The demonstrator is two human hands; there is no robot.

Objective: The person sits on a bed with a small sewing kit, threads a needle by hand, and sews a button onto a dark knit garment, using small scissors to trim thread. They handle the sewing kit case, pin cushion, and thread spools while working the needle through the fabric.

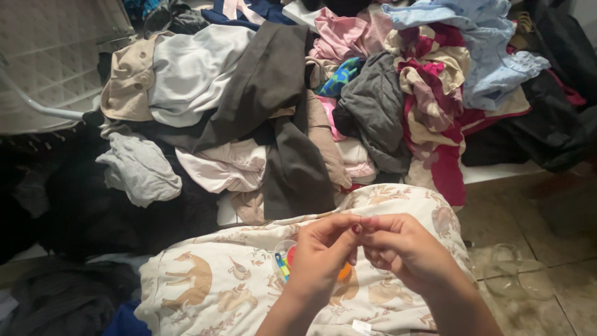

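Left hand (321, 252): fingertips pinched together on something too small to make out, perhaps thread.
Right hand (401, 246): pinching the same spot, fingertips touching the left's.
Kit (285, 260): small clear round box of coloured bits on the printed cloth (217, 280), partly behind the left hand.
Handling: likely light, limp, slippery; pinch near its end.
Beyond: clothes pile (323, 93).

A cream cloth (211, 286) is showing tan animal and leaf prints near the viewer, and a clear round case (284, 260) on it is showing red, blue, yellow and orange pieces. Farther off, a dark grey garment (273, 93) is lying mid-pile, a maroon and cream floral fabric (432, 106) right, a light blue shirt (491, 56) far right, a white shirt (193, 71) left
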